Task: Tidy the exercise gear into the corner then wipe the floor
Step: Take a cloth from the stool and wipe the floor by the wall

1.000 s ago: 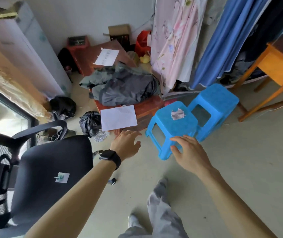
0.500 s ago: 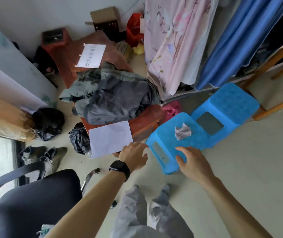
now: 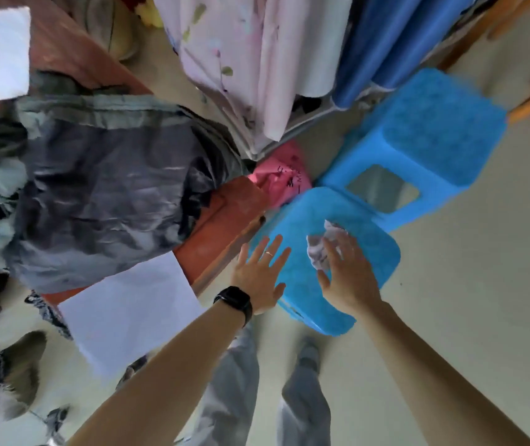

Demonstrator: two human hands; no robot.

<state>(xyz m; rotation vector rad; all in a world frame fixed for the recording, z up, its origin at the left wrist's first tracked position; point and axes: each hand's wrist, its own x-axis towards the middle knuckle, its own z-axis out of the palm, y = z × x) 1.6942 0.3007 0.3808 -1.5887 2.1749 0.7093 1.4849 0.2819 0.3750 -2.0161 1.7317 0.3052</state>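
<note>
Tissue [image 3: 317, 252] on stool [image 3: 376, 255], eleven o'clock of right hand [image 3: 350, 280]: pinch it whole; left hand [image 3: 257, 278] should steady nine o'clock edge. Both spread, empty.

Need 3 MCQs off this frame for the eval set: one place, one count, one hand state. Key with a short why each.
1. How many blue stools show? A) one B) two C) four
2. Where does the crumpled white wad lie? A) on the nearer blue stool, on its seat B) on the floor C) on a paper sheet
3. How is the left hand? A) curled round a stool leg B) pinching the wad C) open, fingers spread, holding nothing

1 B: the nearer blue stool and the farther blue stool stand next to each other.
2 A: the wad sits on that textured seat.
3 C: its fingers are straight and apart, nothing in them.
</note>
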